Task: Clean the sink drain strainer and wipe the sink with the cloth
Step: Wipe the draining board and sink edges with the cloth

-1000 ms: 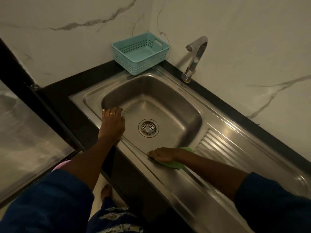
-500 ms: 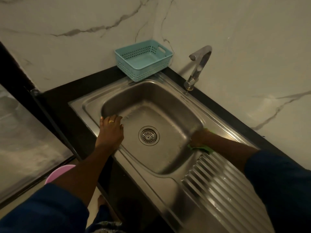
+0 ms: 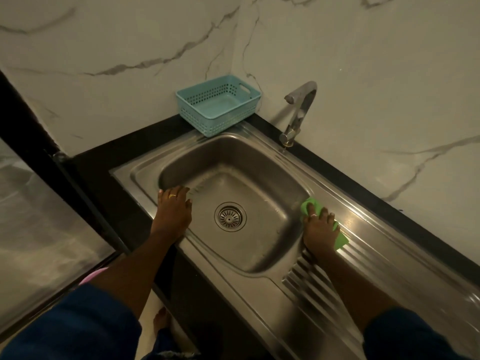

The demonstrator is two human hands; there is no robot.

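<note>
Steel fills most of the view — a sink (image 3: 233,157) with one basin, set into a dark tabletop (image 3: 104,162) against marble-patterned walls. At the middle of the basin floor sits the round drain strainer (image 3: 230,216), in place, with nothing lying on it. Left of the strainer, the left hand (image 3: 172,213) rests flat on the basin's rim, fingers spread over the edge and grasping nothing; a ring shows on one finger. Right of the strainer, on the opposite rim, the right hand (image 3: 318,228) presses down on a green cloth (image 3: 340,241), fingers splayed flat on it rather than clenched around it. The cloth lies on the rim where the basin meets the ribbed draining board (image 3: 309,284), with one corner poking out beyond the fingertips toward the basin. Behind the strainer, at the far corner of the sink, stands a pale blue plastic basket (image 3: 218,107) — and to its right, a grey tap (image 3: 298,113) rises from the tabletop's back edge.
</note>
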